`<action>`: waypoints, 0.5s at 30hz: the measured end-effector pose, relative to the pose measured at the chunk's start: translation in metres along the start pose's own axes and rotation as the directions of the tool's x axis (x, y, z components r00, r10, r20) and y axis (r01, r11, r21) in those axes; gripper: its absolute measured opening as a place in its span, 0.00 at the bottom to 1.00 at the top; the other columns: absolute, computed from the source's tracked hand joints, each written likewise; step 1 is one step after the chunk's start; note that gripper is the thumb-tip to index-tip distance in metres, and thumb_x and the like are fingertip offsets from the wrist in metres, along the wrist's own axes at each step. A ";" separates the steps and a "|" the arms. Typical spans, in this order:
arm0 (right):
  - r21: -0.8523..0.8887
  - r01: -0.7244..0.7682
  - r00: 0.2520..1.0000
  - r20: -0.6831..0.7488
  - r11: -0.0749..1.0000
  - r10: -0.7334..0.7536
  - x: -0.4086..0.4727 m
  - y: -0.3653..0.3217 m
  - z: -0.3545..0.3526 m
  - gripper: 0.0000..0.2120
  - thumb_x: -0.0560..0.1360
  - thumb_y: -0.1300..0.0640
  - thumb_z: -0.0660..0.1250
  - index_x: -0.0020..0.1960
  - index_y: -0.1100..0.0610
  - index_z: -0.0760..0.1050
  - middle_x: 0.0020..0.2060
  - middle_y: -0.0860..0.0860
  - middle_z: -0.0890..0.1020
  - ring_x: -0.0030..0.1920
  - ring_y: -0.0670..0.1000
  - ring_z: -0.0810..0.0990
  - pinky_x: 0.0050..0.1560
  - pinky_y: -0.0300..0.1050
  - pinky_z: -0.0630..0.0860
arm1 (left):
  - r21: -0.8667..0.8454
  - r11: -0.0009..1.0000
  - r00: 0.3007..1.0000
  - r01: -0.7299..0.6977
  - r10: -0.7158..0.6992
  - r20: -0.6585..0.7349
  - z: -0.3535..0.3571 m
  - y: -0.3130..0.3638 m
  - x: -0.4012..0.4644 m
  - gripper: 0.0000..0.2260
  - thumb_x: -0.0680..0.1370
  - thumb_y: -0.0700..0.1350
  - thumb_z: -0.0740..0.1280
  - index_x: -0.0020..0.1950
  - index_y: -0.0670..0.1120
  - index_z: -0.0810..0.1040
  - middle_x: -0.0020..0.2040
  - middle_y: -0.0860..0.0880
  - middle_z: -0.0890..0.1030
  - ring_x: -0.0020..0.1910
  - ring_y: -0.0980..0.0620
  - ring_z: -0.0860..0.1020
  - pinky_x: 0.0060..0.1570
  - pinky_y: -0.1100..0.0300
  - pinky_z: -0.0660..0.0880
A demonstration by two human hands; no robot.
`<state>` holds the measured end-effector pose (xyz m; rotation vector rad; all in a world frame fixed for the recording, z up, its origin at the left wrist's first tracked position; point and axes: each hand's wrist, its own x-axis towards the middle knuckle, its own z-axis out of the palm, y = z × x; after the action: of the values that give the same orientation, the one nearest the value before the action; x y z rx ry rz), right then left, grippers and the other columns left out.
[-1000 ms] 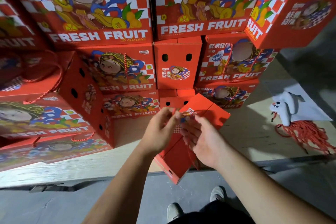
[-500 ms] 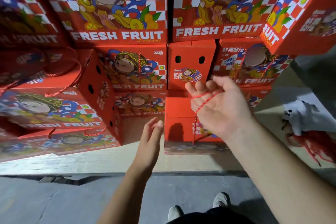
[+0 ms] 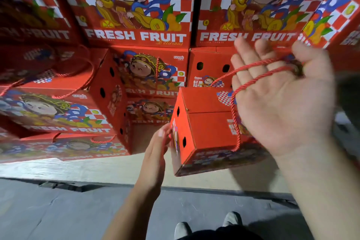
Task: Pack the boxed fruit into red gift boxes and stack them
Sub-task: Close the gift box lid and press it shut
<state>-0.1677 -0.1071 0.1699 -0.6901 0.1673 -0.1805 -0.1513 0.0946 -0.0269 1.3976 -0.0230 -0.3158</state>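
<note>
A red gift box [image 3: 206, 128] hangs tilted by its red cord handle [image 3: 259, 64] in front of the stack, low over the pale platform. My right hand [image 3: 278, 99] is raised palm up, fingers nearly straight, and the cord lies looped across them. My left hand [image 3: 155, 154] is lower, its straight fingers touching the box's left end panel, the one with round holes. The box's flaps are closed.
Red "FRESH FRUIT" gift boxes [image 3: 136, 25] are stacked several high behind and to the left, some with cord handles. They stand on a pale platform [image 3: 78, 169] whose edge runs above the grey floor [image 3: 58, 210]. My shoes [image 3: 231, 220] show at the bottom.
Both hands were working on the tilted box's top. Then my right hand lifted with the cord over its fingers, and the box now hangs turned, with my left hand against its side.
</note>
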 end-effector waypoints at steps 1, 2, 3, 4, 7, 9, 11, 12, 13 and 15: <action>0.021 -0.019 0.998 -0.059 1.000 0.021 -0.003 0.011 -0.002 0.23 0.82 0.46 0.56 0.69 0.58 0.73 0.68 0.54 0.80 0.68 0.53 0.79 0.77 0.50 0.61 | -0.014 1.000 1.000 0.009 -0.008 0.021 0.000 -0.002 0.002 0.30 0.75 0.77 0.60 0.71 0.63 0.79 0.71 0.60 0.79 0.73 0.60 0.74 0.72 0.52 0.67; 0.033 -0.076 0.991 -0.109 0.997 0.079 -0.002 0.020 -0.005 0.26 0.81 0.47 0.58 0.73 0.61 0.72 0.68 0.55 0.80 0.68 0.53 0.80 0.78 0.50 0.60 | -0.022 0.999 0.999 0.027 -0.026 0.041 0.000 -0.004 0.004 0.31 0.75 0.78 0.60 0.71 0.63 0.78 0.72 0.60 0.79 0.73 0.61 0.73 0.74 0.52 0.65; 0.020 -0.137 0.981 -0.137 0.990 0.138 0.002 0.027 -0.008 0.28 0.80 0.47 0.60 0.75 0.62 0.71 0.68 0.56 0.80 0.69 0.53 0.78 0.79 0.51 0.59 | -0.022 0.998 0.996 0.051 -0.049 0.069 0.003 -0.007 0.007 0.33 0.74 0.78 0.60 0.72 0.63 0.78 0.72 0.61 0.78 0.73 0.63 0.73 0.75 0.52 0.64; -0.031 -0.222 0.963 -0.165 0.975 0.214 0.010 0.031 -0.014 0.30 0.78 0.46 0.63 0.75 0.61 0.70 0.69 0.57 0.79 0.72 0.52 0.75 0.80 0.52 0.57 | -0.021 0.996 0.992 0.082 -0.080 0.100 0.006 -0.010 0.010 0.33 0.74 0.78 0.61 0.74 0.63 0.76 0.73 0.61 0.78 0.73 0.63 0.73 0.75 0.53 0.65; -0.291 -0.471 0.881 -0.204 0.833 0.427 0.025 0.027 -0.041 0.43 0.71 0.41 0.66 0.80 0.62 0.63 0.76 0.58 0.70 0.79 0.52 0.63 0.82 0.55 0.48 | -0.106 0.982 0.987 0.157 -0.152 0.053 0.016 -0.029 0.015 0.29 0.76 0.70 0.69 0.76 0.63 0.73 0.73 0.57 0.78 0.71 0.58 0.77 0.68 0.56 0.75; -0.612 -0.507 0.847 -0.220 0.607 0.485 0.029 0.016 -0.070 0.37 0.75 0.35 0.61 0.74 0.59 0.71 0.69 0.57 0.79 0.73 0.51 0.74 0.80 0.53 0.58 | -0.080 0.986 0.988 0.144 -0.149 -0.047 0.018 -0.044 0.014 0.24 0.77 0.60 0.74 0.71 0.67 0.73 0.68 0.60 0.82 0.65 0.59 0.81 0.56 0.64 0.80; -0.852 -0.442 0.864 -0.321 0.280 0.388 0.031 0.002 -0.110 0.36 0.75 0.28 0.57 0.58 0.59 0.83 0.51 0.54 0.88 0.55 0.51 0.86 0.63 0.51 0.76 | -0.026 0.986 0.981 0.163 -0.165 -0.102 0.020 -0.057 0.007 0.27 0.78 0.55 0.75 0.75 0.64 0.71 0.66 0.57 0.83 0.64 0.57 0.82 0.55 0.62 0.81; -0.878 -0.449 0.874 -0.392 0.166 0.287 0.030 -0.005 -0.141 0.36 0.76 0.28 0.56 0.52 0.60 0.84 0.43 0.54 0.89 0.47 0.54 0.88 0.53 0.51 0.79 | -0.031 0.979 0.972 0.202 -0.204 -0.115 0.022 -0.060 0.002 0.28 0.78 0.55 0.75 0.76 0.62 0.70 0.66 0.54 0.83 0.65 0.53 0.82 0.58 0.57 0.82; -0.880 -0.466 0.881 -0.453 0.092 0.134 0.028 -0.008 -0.167 0.34 0.79 0.31 0.57 0.49 0.61 0.84 0.39 0.55 0.88 0.43 0.58 0.87 0.49 0.52 0.80 | -0.054 0.972 0.964 0.230 -0.235 -0.124 0.023 -0.064 -0.003 0.28 0.78 0.55 0.74 0.77 0.59 0.71 0.67 0.52 0.83 0.65 0.50 0.82 0.61 0.53 0.82; -0.832 -0.551 0.833 -0.553 0.072 -0.017 0.024 0.007 -0.214 0.27 0.83 0.38 0.57 0.55 0.60 0.83 0.49 0.59 0.87 0.51 0.61 0.84 0.60 0.59 0.78 | -0.068 0.967 0.958 0.244 -0.251 -0.137 0.026 -0.060 -0.010 0.26 0.77 0.57 0.73 0.74 0.55 0.76 0.66 0.50 0.84 0.65 0.48 0.82 0.65 0.48 0.80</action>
<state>-0.1890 -0.2389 0.0009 -2.0243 0.9522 0.2411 -0.1784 0.0640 -0.0791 1.3715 0.2806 -0.4188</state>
